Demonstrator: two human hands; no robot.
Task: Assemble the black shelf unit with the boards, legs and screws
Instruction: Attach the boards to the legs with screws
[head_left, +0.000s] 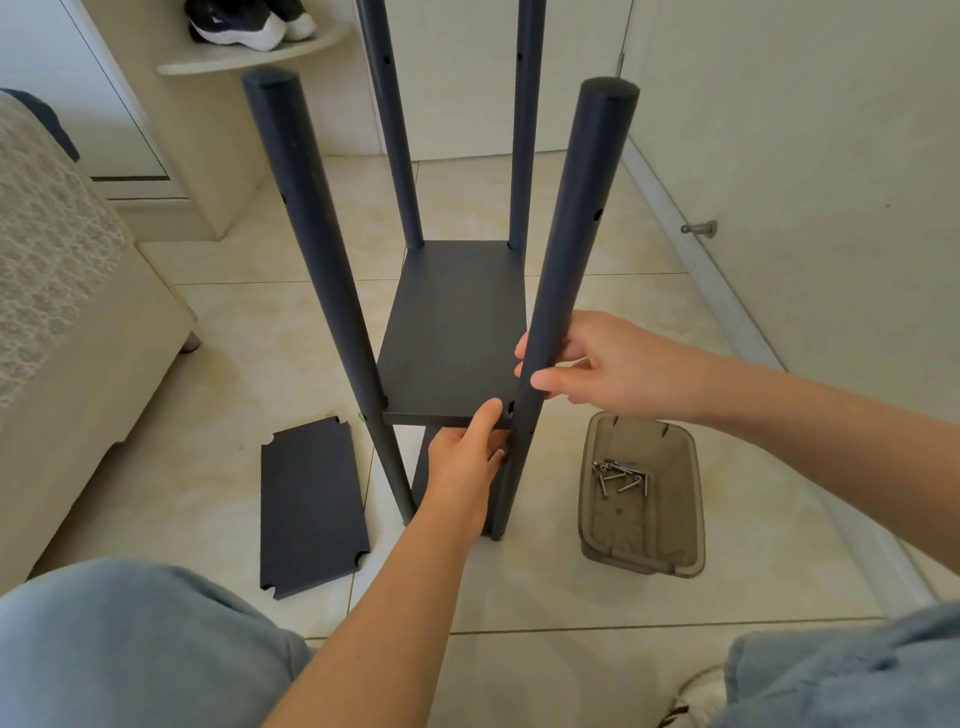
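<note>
Right hand (587, 364) wrapped round near-right leg (571, 249) at frame centre; left hand (462, 462) just below, pinching front corner of fitted board (452, 332) beside that leg. Spare board (311, 509) lower left; screws (621, 475) lower right in tub (644, 561).

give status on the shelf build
Right hand grips near-right round black leg; left hand pinches corner of black rectangular shelf board. Spare notched black board on floor, aside.

Black shelf unit (457, 291) upright, half-built: 4 round legs (311, 234) w/ side holes, mounted board (441, 374) horiz. btwn them, front-R leg (571, 234) at its corner. Spare board (311, 504) flat on floor, left; screws (621, 475) piled right.
</note>
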